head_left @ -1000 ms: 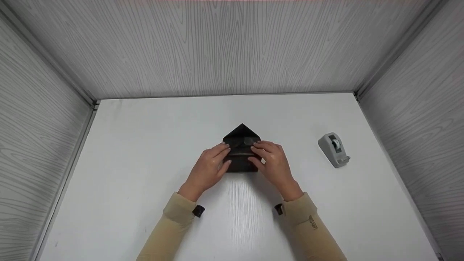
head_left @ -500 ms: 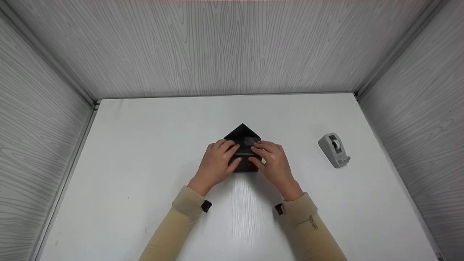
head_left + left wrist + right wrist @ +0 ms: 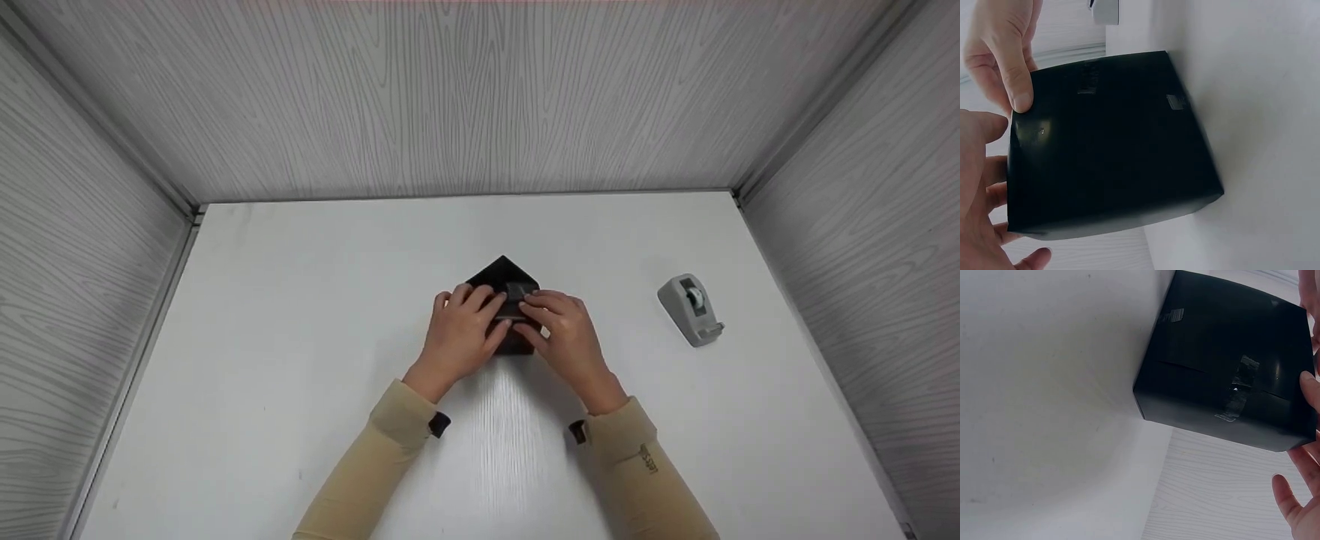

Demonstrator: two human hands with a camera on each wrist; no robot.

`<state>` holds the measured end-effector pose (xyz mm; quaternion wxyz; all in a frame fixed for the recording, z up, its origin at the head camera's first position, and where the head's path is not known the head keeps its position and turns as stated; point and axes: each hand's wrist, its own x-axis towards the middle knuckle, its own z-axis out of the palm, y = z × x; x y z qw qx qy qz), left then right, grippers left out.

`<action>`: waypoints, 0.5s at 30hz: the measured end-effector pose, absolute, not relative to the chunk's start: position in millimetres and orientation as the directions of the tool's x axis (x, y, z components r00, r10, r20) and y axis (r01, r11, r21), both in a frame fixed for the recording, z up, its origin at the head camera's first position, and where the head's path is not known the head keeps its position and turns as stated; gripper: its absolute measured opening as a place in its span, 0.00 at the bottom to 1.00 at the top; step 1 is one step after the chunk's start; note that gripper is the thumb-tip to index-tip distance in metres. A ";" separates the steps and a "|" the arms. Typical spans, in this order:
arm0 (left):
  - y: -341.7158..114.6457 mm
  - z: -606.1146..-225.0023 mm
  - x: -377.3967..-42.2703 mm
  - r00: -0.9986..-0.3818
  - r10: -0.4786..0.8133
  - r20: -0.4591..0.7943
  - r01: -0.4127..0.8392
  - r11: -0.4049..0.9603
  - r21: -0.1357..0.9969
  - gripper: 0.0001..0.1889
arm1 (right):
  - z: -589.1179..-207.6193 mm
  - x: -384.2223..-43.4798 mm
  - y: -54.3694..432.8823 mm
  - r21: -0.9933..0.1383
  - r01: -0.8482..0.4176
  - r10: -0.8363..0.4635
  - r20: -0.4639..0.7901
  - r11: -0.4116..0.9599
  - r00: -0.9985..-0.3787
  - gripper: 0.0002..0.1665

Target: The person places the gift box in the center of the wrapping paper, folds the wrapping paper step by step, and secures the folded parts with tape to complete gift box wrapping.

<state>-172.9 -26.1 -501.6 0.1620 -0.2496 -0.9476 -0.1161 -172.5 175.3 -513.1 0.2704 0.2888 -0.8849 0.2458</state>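
Observation:
A box wrapped in black paper (image 3: 516,346) stands on the table between my two hands. One pointed end flap (image 3: 501,268) sticks out on its far side, and a piece of clear tape (image 3: 517,291) shows on top. My left hand (image 3: 459,334) pinches the folded paper at the top, fingertips over the fold and thumb at its near edge. My right hand (image 3: 561,330) grips the right part of the same fold, its thumb (image 3: 1021,95) flat on the box's side. Strips of clear tape (image 3: 1238,385) mark that black side in the right wrist view.
To the right of the hands, a grey tape dispenser (image 3: 688,309) with a roll stands on the white table (image 3: 300,300). Grey wood-grain panels (image 3: 465,97) enclose the table at the back and on both sides.
My left hand has slid right along the top fold, closer to my right hand, covering more of the box. The right hand has stayed almost still.

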 end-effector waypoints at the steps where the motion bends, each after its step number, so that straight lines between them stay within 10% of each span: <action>1: -27.7 -501.6 -171.0 -0.822 0.437 0.365 0.511 0.850 0.133 0.25 | -512.9 -172.3 175.5 -0.280 -0.643 -0.378 0.618 0.713 -0.689 0.18; 15: -40.9 -500.0 -154.3 -0.817 0.418 0.398 0.536 0.805 0.254 0.24 | -514.1 -172.5 175.9 -0.293 -0.631 -0.378 0.597 0.718 -0.708 0.18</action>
